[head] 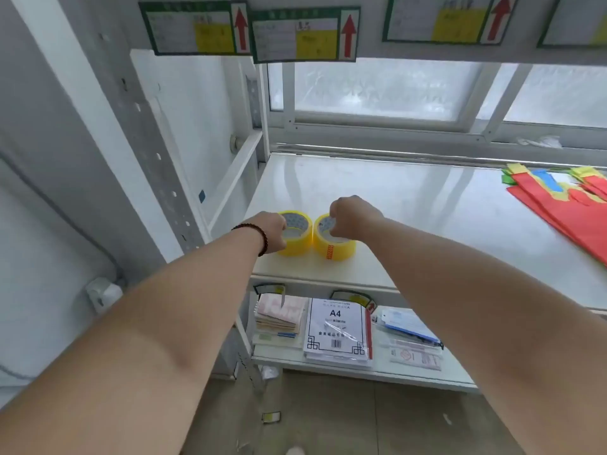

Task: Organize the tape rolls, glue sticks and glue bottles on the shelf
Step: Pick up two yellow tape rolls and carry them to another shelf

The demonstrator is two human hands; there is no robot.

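From the head view, two yellow rolls of clear packing tape stand near the white shelf's (410, 205) front left corner: the left hand (269, 233) grips the left roll (297, 239), the right hand (351, 218) the right roll (338, 247). I would set them flat, touching, square to the edge, before letting go.

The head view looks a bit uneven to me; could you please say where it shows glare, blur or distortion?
Head view: window light glares off the glossy white shelf; the hanging labels are too blurred to read; the wide lens bows the shelf post and stretches the forearms; both tape rolls and the A4 pack stay fairly sharp.
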